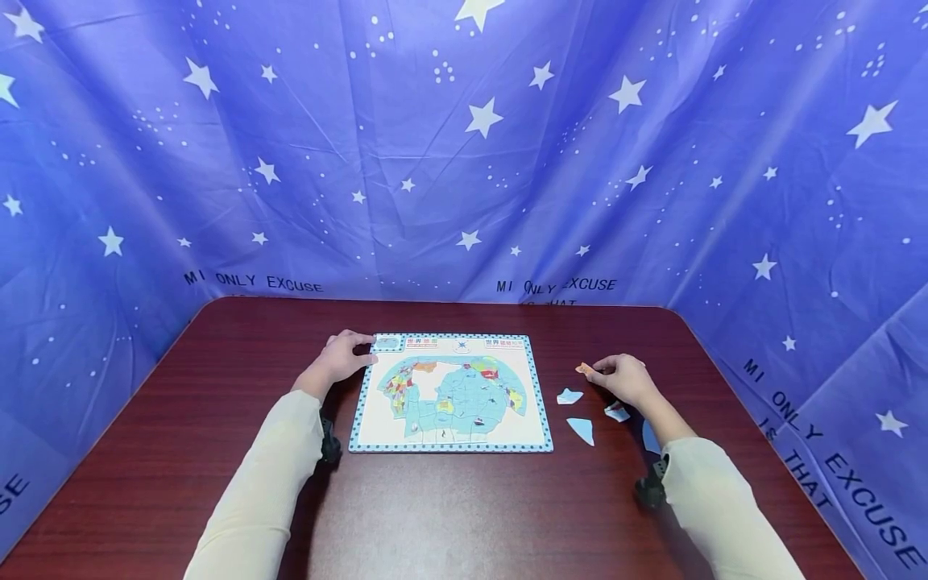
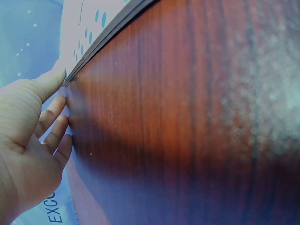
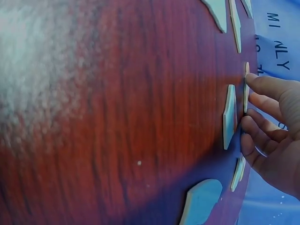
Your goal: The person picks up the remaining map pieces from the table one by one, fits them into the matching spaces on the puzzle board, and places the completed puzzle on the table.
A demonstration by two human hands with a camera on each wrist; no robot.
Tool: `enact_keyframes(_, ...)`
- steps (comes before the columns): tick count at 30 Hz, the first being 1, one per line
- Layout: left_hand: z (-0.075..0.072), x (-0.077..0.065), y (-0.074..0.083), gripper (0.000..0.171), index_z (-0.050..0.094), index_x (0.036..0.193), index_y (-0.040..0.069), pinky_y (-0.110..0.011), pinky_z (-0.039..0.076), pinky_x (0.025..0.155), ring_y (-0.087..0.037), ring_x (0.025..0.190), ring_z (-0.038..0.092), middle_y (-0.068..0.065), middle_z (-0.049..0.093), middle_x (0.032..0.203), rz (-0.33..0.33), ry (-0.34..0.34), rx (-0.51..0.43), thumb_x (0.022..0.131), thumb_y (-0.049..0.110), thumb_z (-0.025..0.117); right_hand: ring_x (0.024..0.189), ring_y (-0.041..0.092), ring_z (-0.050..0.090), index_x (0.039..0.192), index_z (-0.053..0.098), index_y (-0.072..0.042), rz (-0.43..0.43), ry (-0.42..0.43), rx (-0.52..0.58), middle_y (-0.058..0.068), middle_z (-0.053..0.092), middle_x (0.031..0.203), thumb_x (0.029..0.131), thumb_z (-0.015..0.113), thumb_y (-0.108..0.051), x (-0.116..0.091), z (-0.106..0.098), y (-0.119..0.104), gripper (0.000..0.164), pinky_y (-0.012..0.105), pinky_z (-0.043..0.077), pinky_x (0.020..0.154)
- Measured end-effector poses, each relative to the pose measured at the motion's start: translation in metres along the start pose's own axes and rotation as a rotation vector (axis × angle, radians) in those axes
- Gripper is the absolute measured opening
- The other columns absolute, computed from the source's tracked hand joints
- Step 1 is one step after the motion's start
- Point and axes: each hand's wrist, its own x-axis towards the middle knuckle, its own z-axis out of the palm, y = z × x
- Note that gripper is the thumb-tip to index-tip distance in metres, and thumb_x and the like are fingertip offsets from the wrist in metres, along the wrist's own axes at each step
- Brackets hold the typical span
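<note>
"What's on the reddish table (image 1: 464,515)?"
"A map board (image 1: 368,431), long side left to right, fitted pieces (image 1: 453,411) inside."
"And the hands?"
"Right of it, the right hand (image 1: 627,379) pinches an orange piece (image 1: 583,369), free end toward the board; the left hand (image 1: 341,358), fingers loosely extended, touches its left edge."

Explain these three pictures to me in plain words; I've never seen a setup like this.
No machine works here, just someone's bare left hand and right hand. The wide picture comes from a camera worn on the head, looking forward and down; the two close ones come from cameras worn on the wrists. On the reddish-brown table lies a map puzzle board, with loose puzzle pieces to its right. The left hand touches the board's upper left edge, while the right hand holds a small orange piece.
</note>
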Motion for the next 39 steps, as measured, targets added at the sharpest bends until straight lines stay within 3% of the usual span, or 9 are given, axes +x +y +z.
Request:
enact_keyframes(5,0.0008,0.0005,-0.0014,0.048,0.050,0.137,0.010,-0.056,0.029,0.105,-0.038,0.127,0.029,-0.019,0.037,0.142,0.007,0.001,0.002,0.092,0.027,0.060,0.079,0.031,0.059,0.101,0.069,0.006,-0.028,0.014,-0.002,0.018,0.068,0.086,0.085,0.068,-0.021,0.0004,0.0010,-0.0010,0.032,0.062,0.023,0.097)
enact_keyframes(15,0.0006,0.0009,0.0003,0.049,0.049,0.137,0.009,-0.056,0.030,0.105,-0.037,0.127,0.029,-0.019,0.037,0.142,0.005,0.007,0.000,0.092,0.026,0.059,0.079,0.029,0.059,0.094,0.070,0.004,-0.010,0.030,0.024,0.016,0.068,0.083,0.084,0.068,-0.019,0.0000,0.0016,-0.0049,0.025,0.062,0.019,0.101)
enact_keyframes(20,0.0003,0.0005,0.0006,0.048,0.049,0.137,0.010,-0.056,0.029,0.104,-0.038,0.127,0.029,-0.019,0.038,0.141,0.007,0.005,-0.001,0.092,0.026,0.059,0.077,0.026,0.059,0.093,0.070,0.003,-0.003,0.043,0.031,0.015,0.068,0.084,0.083,0.069,-0.019,0.0005,0.0023,-0.0050,0.024,0.055,0.029,0.093)
enact_keyframes(24,0.0004,0.0000,-0.0007,0.049,0.049,0.137,0.010,-0.056,0.030,0.104,-0.038,0.127,0.029,-0.019,0.037,0.142,0.011,0.006,0.001,0.092,0.026,0.060,0.074,0.021,0.057,0.094,0.069,0.002,0.017,0.032,0.045,0.013,0.066,0.083,0.084,0.069,-0.019,-0.0001,0.0024,-0.0057,0.024,0.040,0.042,0.076)
enact_keyframes(27,-0.0004,-0.0009,-0.0012,0.048,0.049,0.137,0.010,-0.056,0.030,0.104,-0.038,0.127,0.029,-0.019,0.038,0.141,0.009,0.007,-0.002,0.092,0.026,0.060,0.072,0.018,0.054,0.094,0.067,0.003,0.042,0.016,0.065,0.011,0.064,0.082,0.084,0.069,-0.018,-0.0006,0.0015,-0.0072,0.023,0.029,0.042,0.062)
enact_keyframes(39,0.0002,-0.0009,-0.0018,0.047,0.050,0.136,0.009,-0.057,0.029,0.104,-0.038,0.126,0.030,-0.019,0.039,0.140,0.021,0.012,-0.005,0.093,0.025,0.059,0.073,0.018,0.053,0.097,0.069,0.000,0.094,0.013,0.081,0.009,0.064,0.082,0.083,0.070,-0.022,-0.0004,0.0002,-0.0069,0.026,0.027,0.040,0.062)
